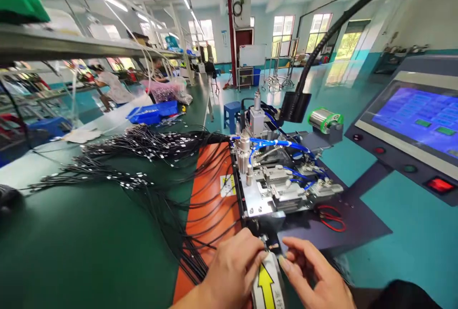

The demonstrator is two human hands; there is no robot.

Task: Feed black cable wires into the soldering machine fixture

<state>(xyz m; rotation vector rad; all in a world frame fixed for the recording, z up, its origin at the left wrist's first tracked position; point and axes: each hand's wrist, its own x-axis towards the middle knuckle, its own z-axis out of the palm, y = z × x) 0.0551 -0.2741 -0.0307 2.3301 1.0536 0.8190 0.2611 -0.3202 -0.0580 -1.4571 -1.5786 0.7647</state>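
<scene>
At the bottom middle, my left hand [232, 261] has its thumb and fingers pinched together at the front end of the machine. What sits between its fingertips is too small to make out. My right hand [315, 273] is just to the right, thumb and forefinger apart, holding nothing that I can see. Between and below the hands is a pale cover with a yellow arrow [265, 285]. Ahead stands the bench machine [286, 189], with metal cylinders and blue air tubes. Black cables [211, 218] run across an orange plate [200, 180] to its left side.
Bundles of black cables [143, 144] with white ends lie on the green table [89, 232]. Red-handled scissors [331, 218] rest right of the machine. A control screen [422, 113], a solder-like wire spool [324, 120] and a black flexible duct [311, 60] stand nearby. Other people sit farther left.
</scene>
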